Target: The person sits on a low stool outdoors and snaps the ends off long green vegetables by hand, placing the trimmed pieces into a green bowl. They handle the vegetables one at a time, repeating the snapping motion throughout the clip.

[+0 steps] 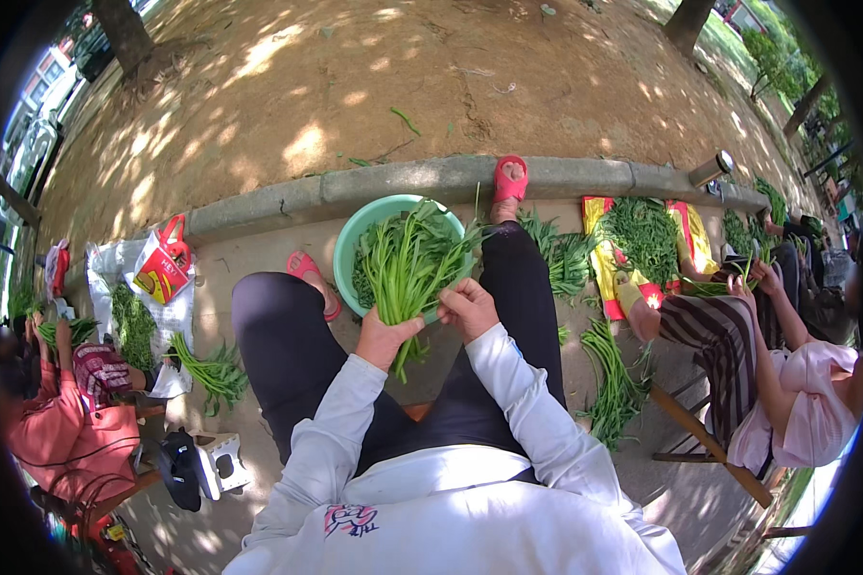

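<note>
My left hand (388, 336) is closed around the lower stems of a bunch of leafy greens (410, 269). The cut ends stick out below the fist, and the leaves fan out over a mint-green plastic basin (342, 248). More leaves lie inside the basin, partly hidden by the bunch. At the bunch's right side, thumb and fingers of my right hand (469, 309) are pinched together. A blurred green leaf meets those fingertips. The basin stands on the pavement between my feet, near a low concrete kerb (417, 178).
Loose greens (564, 251) and a stem pile (611, 388) lie right, beside a yellow-red sack (597, 287) heaped with leaves. Seated people handle greens at right (748, 280) and left (57, 338). A red bag (162, 269), greens (212, 374) and a white stool (223, 463) are left.
</note>
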The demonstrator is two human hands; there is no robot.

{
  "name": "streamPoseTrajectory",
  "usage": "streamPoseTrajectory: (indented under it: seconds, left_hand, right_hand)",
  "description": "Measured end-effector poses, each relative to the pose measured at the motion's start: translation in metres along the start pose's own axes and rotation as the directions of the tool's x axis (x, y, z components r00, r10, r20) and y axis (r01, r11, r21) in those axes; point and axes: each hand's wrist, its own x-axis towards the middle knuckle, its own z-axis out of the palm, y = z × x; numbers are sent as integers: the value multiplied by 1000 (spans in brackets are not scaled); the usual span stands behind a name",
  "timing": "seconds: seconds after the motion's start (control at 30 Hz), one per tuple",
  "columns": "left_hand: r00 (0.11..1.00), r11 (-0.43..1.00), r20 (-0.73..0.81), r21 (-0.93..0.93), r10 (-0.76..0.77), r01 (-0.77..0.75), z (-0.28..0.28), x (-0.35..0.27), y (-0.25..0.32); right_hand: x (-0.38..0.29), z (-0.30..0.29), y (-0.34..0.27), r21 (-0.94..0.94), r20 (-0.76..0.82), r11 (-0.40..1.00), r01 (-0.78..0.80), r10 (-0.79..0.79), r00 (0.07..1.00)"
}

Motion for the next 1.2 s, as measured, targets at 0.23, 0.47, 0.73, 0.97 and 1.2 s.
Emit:
streamPoseTrajectory:
  seconds: [0.23, 0.47, 0.73, 0.97, 1.2]
  left_hand:
    - [985, 998, -170, -62, 5, -16, -4, 2, 5]
    - [954, 979, -296, -203, -45, -16, -11, 4, 15]
    - [950, 970, -310, -238, -31, -46, -14, 4, 15]
    - [949, 965, -316, -247, 2, -85, -13, 1, 17]
    - [962, 966, -273, -254, -24, -48, -12, -1, 19]
  right_hand:
    - [-6, 5, -10, -12, -40, 1000, -25, 25, 999]
    - [-5, -1, 1, -309, 72, 947, 88, -68, 995]
    - [-5, -3, 5, -708, -47, 691, 144, -251, 967]
    - [-4, -2, -13, -254, -107, 965, 56, -86, 991]
    - [3, -13, -6, 54, -171, 993, 109, -98, 980]
